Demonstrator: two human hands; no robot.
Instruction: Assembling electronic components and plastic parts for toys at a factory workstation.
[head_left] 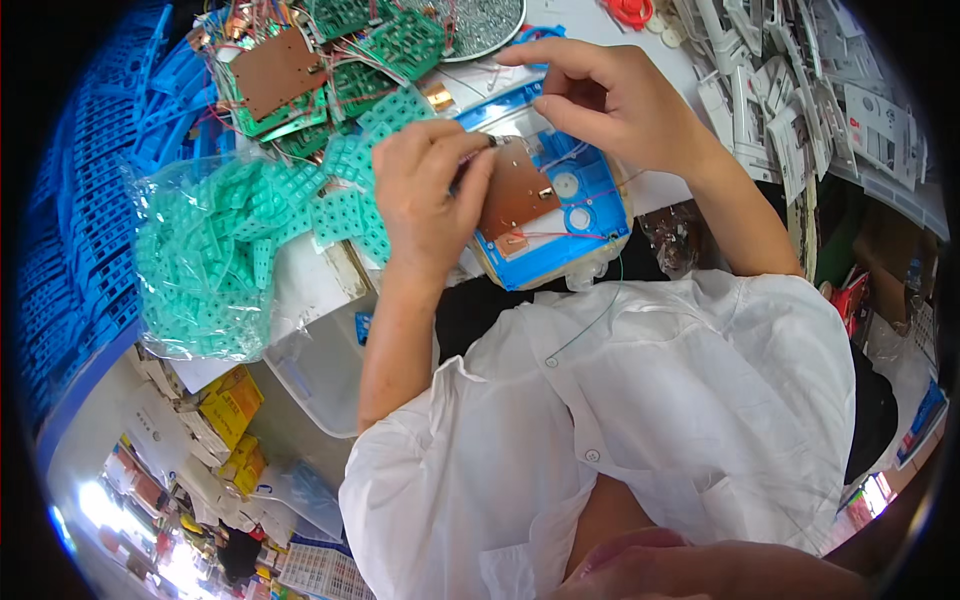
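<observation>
A blue plastic casing [598, 205] lies on the table in front of me, with a brown circuit board [520, 190] set in its left part. Thin wires run over the casing, and a green one [622, 262] trails toward my shirt. My left hand [425, 185] is at the board's upper left edge. Its thumb and fingers are closed near a small dark and metallic piece; the fingers hide what they grip. Over the casing's far right corner is my right hand [630, 105], index finger stretched out and thumb apart from it, with nothing visible between them.
Left of the casing sit a clear bag of green rubber keypads [205, 260] and loose keypads [350, 215]. Green circuit boards with wires [385, 50] pile up behind them. Blue plastic parts [80, 200] stack at far left, white parts [775, 95] at far right. A round metal tray [490, 25] stands at the back.
</observation>
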